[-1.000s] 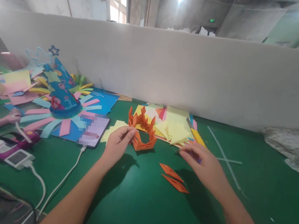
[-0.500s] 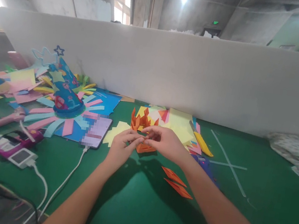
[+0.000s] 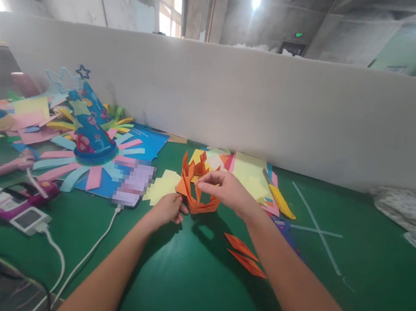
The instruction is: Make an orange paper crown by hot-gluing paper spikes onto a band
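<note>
An orange folded-paper crown (image 3: 202, 208) with upright points stands on the green table. My left hand (image 3: 169, 211) is closed at its lower left side, gripping the rim between thumb and fingers; part of the grip is hidden. Above the ring, my right hand (image 3: 228, 190) pinches one of the upright orange points with thumb and forefinger. Two loose orange folded-paper pieces (image 3: 245, 253) lie to the right, beside my right forearm. Partly behind that forearm is a blue-purple object (image 3: 286, 232) whose kind I cannot make out.
Behind the crown lie coloured paper sheets (image 3: 249, 173) and a yellow-handled cutter (image 3: 282, 203). On the left are a phone (image 3: 134, 185) on a cable, blue party hats (image 3: 94, 138), a pink glue gun (image 3: 8, 166) and a power strip (image 3: 30, 218). A white partition (image 3: 241, 102) closes the back.
My right hand moved left from the blue-purple object to the crown, and now pinches a point. My left hand shifted down along the crown's left side. The view turned slightly left.
</note>
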Tool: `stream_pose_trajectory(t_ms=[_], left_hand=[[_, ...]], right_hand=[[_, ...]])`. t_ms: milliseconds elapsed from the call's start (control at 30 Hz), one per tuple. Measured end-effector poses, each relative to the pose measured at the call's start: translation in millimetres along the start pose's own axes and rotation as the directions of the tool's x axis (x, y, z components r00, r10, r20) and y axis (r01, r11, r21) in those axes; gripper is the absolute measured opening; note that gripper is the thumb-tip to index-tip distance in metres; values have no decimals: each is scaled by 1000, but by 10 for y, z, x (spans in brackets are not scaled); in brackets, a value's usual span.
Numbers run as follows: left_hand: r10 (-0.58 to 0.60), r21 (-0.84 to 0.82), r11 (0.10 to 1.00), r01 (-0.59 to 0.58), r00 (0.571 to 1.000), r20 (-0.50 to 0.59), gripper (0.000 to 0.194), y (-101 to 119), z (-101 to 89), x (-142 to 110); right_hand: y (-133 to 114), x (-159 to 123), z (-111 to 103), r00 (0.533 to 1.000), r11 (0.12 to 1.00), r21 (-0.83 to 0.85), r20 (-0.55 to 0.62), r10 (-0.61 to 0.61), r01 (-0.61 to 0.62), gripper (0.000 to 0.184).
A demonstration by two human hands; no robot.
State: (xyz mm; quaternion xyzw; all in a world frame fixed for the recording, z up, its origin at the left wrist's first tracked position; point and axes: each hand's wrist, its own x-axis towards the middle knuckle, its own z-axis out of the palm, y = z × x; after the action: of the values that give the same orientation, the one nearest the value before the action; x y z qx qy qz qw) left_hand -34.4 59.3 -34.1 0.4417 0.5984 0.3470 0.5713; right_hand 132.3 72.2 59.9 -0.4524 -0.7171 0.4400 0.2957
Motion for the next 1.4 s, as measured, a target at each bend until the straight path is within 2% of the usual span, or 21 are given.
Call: stream_pose_trajectory(t_ms=[67, 133, 200, 267, 333, 467, 700, 800, 1000, 1100, 1200, 1267, 1400], left_hand=[[-24, -72, 997, 27, 999, 33, 9, 11, 29, -9], [-40, -145, 988, 50, 996, 75, 14, 18, 43, -16], [-49, -219, 973, 76, 991, 124, 17, 17, 43, -13], [-59, -293, 950, 111, 982, 181, 12, 15, 32, -2], [-74, -357, 921, 159, 968, 240, 4, 21, 15, 11], [-86, -452, 863, 228, 946, 313, 11, 45, 4, 27], [-49, -532, 831, 160, 975, 217, 9, 60, 103, -22], [-12, -554, 827, 94, 989, 149, 4, 60, 147, -46], [62, -633, 773, -52, 998, -6, 13, 37, 178, -8], [116, -662, 742, -111, 993, -36, 13, 47, 174, -15], [144, -693, 712, -114, 989, -15, 16, 70, 177, -42], [121, -702, 707, -89, 993, -5, 16, 77, 188, -51], [68, -711, 701, -58, 998, -14, 14, 68, 211, -40]], right_hand=[[13, -35, 23, 992, 1000, -23, 124, 7, -4, 14], [29, -90, 50, 982, 993, -114, 188, 16, 6, 12], [44, -151, 76, 983, 979, -205, 181, 32, 6, 12], [61, -201, 95, 988, 966, -258, 145, 54, -15, 12], [85, -235, 104, 989, 959, -280, 120, 84, -48, 13], [155, -258, 91, 987, 955, -287, 113, 113, -76, 14], [190, -262, -32, 992, 980, -192, 101, 70, -49, 13], [165, -269, -100, 995, 987, -157, 85, 59, -45, 13], [172, -299, -122, 996, 984, -157, 23, 89, -84, 11], [146, -333, -124, 995, 994, -66, 47, 92, -88, 10], [82, -368, -169, 993, 994, 35, 64, 101, -103, 11], [38, -380, -214, 996, 996, 24, 20, 86, -86, 13], [13, -334, -264, 982, 999, 33, -187, 6, 0, 21]])
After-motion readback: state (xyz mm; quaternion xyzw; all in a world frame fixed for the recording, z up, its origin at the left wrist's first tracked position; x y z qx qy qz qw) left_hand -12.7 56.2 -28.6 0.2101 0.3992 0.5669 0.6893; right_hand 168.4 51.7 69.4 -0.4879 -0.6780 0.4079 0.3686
